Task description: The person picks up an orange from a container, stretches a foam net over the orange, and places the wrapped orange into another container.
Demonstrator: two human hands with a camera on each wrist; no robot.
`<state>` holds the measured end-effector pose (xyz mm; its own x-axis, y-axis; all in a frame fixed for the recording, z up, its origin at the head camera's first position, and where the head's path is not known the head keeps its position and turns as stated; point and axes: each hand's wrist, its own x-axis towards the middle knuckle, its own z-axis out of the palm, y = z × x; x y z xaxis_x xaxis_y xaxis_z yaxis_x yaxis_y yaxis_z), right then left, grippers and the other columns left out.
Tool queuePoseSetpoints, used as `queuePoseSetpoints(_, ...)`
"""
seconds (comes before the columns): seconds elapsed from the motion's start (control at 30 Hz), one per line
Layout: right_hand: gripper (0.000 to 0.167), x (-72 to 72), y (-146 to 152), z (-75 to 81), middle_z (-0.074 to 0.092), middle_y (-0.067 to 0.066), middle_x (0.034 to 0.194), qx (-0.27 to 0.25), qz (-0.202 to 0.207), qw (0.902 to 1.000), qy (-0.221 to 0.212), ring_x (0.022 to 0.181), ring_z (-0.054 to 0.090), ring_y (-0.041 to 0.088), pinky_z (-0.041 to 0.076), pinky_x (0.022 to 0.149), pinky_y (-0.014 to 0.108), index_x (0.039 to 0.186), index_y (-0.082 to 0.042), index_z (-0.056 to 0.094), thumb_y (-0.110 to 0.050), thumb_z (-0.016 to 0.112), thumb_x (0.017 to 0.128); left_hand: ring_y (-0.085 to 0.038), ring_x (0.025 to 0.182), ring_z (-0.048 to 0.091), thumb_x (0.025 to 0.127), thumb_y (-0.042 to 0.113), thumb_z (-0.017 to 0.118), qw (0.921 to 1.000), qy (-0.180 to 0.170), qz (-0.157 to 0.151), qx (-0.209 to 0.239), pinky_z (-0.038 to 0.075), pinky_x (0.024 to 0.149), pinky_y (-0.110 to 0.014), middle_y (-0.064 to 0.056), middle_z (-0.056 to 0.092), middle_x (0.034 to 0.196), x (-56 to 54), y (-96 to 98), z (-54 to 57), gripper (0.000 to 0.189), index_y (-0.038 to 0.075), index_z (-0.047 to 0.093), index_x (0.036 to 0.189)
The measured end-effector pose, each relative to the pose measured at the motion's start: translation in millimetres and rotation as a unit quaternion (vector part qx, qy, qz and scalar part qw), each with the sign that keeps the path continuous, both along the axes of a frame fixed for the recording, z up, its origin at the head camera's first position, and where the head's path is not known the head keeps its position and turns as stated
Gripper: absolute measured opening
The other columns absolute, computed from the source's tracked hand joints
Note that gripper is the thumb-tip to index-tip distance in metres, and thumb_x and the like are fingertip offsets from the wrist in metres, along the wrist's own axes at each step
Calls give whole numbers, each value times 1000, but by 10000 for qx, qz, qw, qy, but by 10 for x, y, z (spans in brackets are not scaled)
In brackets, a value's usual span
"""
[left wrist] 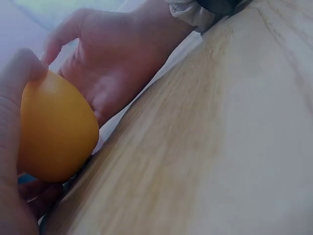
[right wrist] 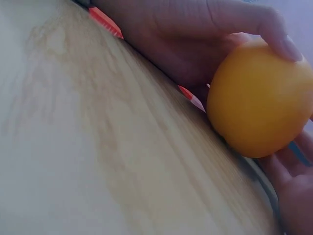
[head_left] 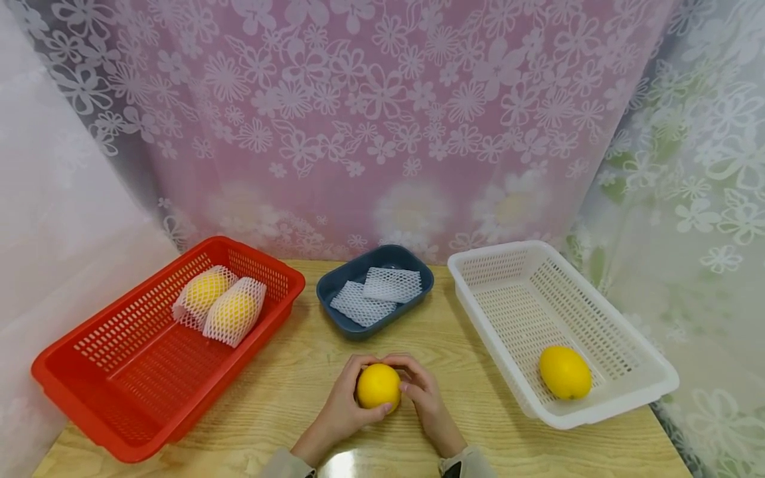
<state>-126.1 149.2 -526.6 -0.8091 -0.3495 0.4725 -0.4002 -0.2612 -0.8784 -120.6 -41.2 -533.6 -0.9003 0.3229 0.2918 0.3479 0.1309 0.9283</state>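
Observation:
A plump yellow lemon [head_left: 379,386] is held between both hands at the front middle of the wooden table. My left hand [head_left: 348,403] grips it from the left, thumb across the near side and fingers behind. From the right, my right hand [head_left: 425,396] curls round it, its thumb on the lemon's side. The left wrist view shows the lemon [left wrist: 57,128] low over the tabletop, with the left thumb [left wrist: 19,73] at its top. Seen from the right wrist, the lemon's smooth skin [right wrist: 259,100] is bare.
On the left stands a red basket [head_left: 143,425] with two yellow fruits [head_left: 235,312] in white foam nets. A dark blue tray [head_left: 342,323] behind the hands holds foam net sleeves [head_left: 392,285]. At right, a white basket [head_left: 496,352] contains another lemon [head_left: 564,372]. Flowered curtains [head_left: 382,119] enclose the table.

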Motion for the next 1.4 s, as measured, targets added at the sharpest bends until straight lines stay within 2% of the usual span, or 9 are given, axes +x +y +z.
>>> queuePoseSetpoints(0.13,28,-21,16,56,58,32,117,148,-439,9984,-321,112,61,20,48,97,30,119,12,59,1,41,100,-18,109,57,75,26,85,9999,94,-63,6,48,91,-36,5,55,126,-1,-2,15,67,24,51,132)
queuePoseSetpoints(0.33,19,-132,47,190,62,28,107,621,-821,9937,-454,101,63,20,51,90,29,110,9,62,0,48,101,-17,111,56,77,26,85,9995,225,-3,-203,48,92,-37,5,57,129,9,-7,8,66,24,53,134)
queuePoseSetpoints(0.6,11,-556,15,524,67,25,93,1543,-1723,9705,676,89,62,37,50,84,24,97,10,66,13,57,92,-18,109,57,71,15,89,9993,10,281,-253,48,91,-37,0,60,125,33,18,25,69,9,56,131)
queuePoseSetpoints(0.77,8,-861,-9,716,69,14,91,1993,-2211,9463,1259,86,63,29,52,81,31,95,2,70,7,65,91,-16,102,59,71,19,90,9995,-145,262,-88,50,85,-34,1,61,121,38,21,91,67,13,56,129)
queuePoseSetpoints(0.93,12,-1148,-12,819,67,10,103,3332,-2365,9077,958,100,58,28,48,89,47,102,-4,71,-8,65,93,-17,102,60,71,27,90,9994,-313,88,114,51,84,-34,8,60,121,24,8,63,67,25,54,127)
queuePoseSetpoints(1.17,39,-1442,-103,836,53,14,133,5600,-2044,8018,428,126,42,38,33,105,57,124,-9,63,-25,73,89,-18,101,61,69,27,92,9992,-317,84,215,51,84,-35,10,59,122,12,13,36,68,25,53,125)
queuePoseSetpoints(1.23,46,-1474,-132,826,51,15,134,5952,-1951,7787,363,127,40,39,32,105,56,128,-10,60,-27,75,88,-18,100,61,69,27,92,9994,-266,93,208,51,84,-35,9,59,122,14,13,25,68,24,53,125)
queuePoseSetpoints(1.33,50,-1497,-167,827,51,14,131,6238,-1965,7559,304,124,41,37,34,103,54,129,-10,60,-26,77,86,-18,100,62,69,27,92,9996,-184,91,199,51,84,-35,9,60,122,16,12,22,68,22,53,125)
queuePoseSetpoints(1.4,49,-1507,-186,835,53,14,127,6308,-2052,7477,303,118,43,36,37,99,52,128,-10,61,-24,79,84,-18,101,61,69,27,92,9996,-175,100,195,51,85,-35,9,60,122,13,10,28,68,22,53,125)
